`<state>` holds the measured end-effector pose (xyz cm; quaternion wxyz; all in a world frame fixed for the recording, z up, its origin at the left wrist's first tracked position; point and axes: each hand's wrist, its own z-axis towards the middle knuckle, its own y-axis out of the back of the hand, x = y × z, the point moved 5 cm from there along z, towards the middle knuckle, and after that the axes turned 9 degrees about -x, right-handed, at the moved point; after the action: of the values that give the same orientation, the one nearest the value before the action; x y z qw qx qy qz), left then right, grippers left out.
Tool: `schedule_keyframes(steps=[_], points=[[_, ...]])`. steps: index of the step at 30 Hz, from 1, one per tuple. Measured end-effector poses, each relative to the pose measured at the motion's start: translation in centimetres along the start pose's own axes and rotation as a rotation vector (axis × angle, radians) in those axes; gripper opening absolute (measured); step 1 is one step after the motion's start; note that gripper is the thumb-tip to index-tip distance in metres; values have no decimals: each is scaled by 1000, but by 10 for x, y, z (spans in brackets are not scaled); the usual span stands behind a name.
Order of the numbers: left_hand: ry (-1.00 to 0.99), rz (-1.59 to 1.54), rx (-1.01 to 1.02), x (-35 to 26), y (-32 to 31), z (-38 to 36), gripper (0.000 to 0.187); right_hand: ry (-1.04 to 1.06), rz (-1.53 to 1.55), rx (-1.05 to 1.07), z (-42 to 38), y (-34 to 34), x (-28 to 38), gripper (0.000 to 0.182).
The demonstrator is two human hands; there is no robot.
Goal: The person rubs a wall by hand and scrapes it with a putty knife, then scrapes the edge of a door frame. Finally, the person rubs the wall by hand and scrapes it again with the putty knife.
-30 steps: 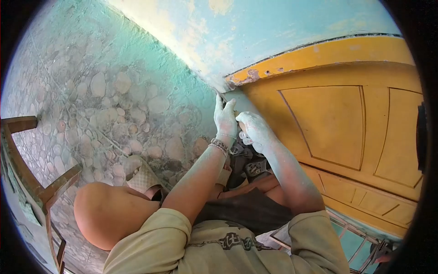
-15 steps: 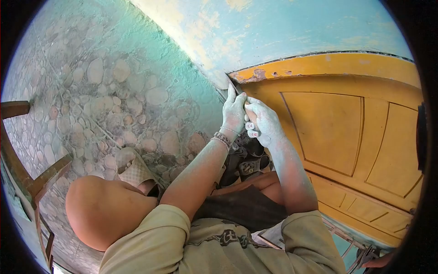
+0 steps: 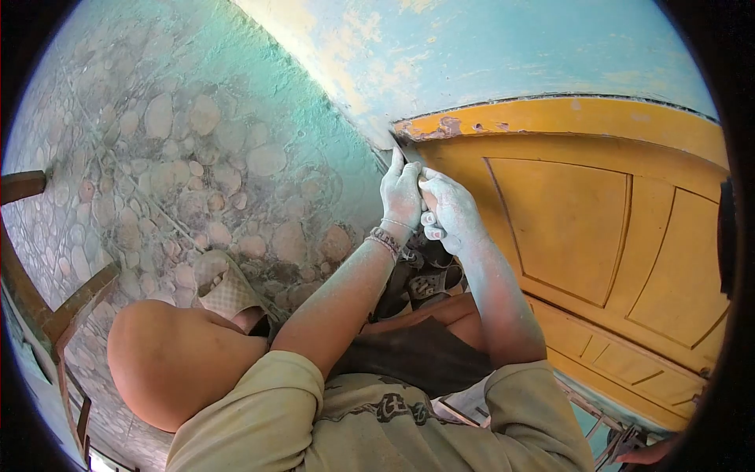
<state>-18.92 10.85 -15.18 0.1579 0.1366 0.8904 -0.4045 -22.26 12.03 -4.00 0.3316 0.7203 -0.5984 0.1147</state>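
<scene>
Both my hands are coated in pale dust and meet at the lower corner of the blue wall (image 3: 550,47), beside the yellow door frame (image 3: 566,114). My right hand (image 3: 454,206) is wrapped round the wooden handle of a scraper (image 3: 425,193). My left hand (image 3: 402,195) closes on the same tool further forward, its index finger stretched along the dark blade. The blade's tip reaches the wall's edge at the end of the frame; its exact shape is mostly hidden by my fingers.
A yellow panelled door (image 3: 566,212) stands to the right. On the left spreads a dusty pebbled floor (image 3: 236,173), with a wooden chair or stool frame (image 3: 79,307) at the edge. My checkered shoe (image 3: 228,287) rests there. Part of a person's limb (image 3: 649,454) shows at lower right.
My view has shifted slightly. Both hands stay on the scraper at the same corner, with the tool angled a little differently and more dark blade showing.
</scene>
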Motion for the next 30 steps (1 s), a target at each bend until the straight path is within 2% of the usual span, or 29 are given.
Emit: schedule_keyframes(steps=[5, 11, 14, 15, 19, 21, 23, 26, 27, 30], points=[[-9, 216, -12, -3, 8, 6, 59, -9, -5, -36, 3, -7, -2, 35], [-22, 194, -14, 4, 15, 17, 60, 8, 3, -25, 16, -13, -7, 32], [55, 48, 39, 3, 16, 18, 62, 16, -8, -27, 20, -14, -12, 33], [28, 158, 9, 6, 19, 21, 62, 18, -20, -33, 19, -15, -13, 33], [-18, 270, 25, 6, 15, 18, 61, -8, 22, -49, 16, -12, -12, 31], [26, 312, 79, 0, 15, 13, 63, -19, 30, -62, 22, -11, -15, 31], [-103, 359, 103, 1, 14, 15, 52, -9, 19, -72, 19, -8, -14, 31], [-111, 410, 46, 19, 16, 23, 63, -7, -1, -87, 16, -8, -9, 29], [9, 199, 0, 14, 13, 16, 42, -17, -4, -99, 15, -6, -10, 28], [99, 180, 93, 17, 20, 24, 53, -8, 14, -65, 24, -10, -18, 25]])
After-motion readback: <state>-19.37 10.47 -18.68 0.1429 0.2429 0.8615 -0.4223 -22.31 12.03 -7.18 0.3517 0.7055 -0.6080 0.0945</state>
